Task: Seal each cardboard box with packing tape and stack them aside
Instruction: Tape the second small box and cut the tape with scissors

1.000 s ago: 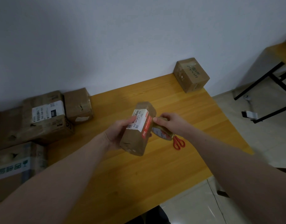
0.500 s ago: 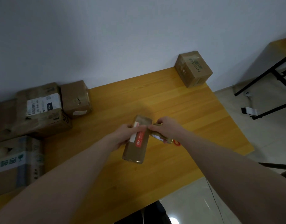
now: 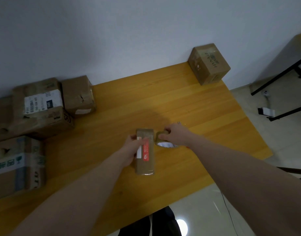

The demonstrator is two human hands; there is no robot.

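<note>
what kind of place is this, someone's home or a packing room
Most likely a small packing or mailroom corner, though a home is possible: a plain wooden table against a bare wall, several labelled cardboard boxes piled on its left side, and a tape roll being used on a small box.

I'm seeing a small, long brown cardboard box (image 3: pixel 145 154) lying flat on the yellow wooden table, its top carrying a red strip label and a white one. Just beside its far right corner, a roll of brown packing tape (image 3: pixel 164 141) is tilting on edge, its white core facing me, touching or nearly touching the box.
</note>
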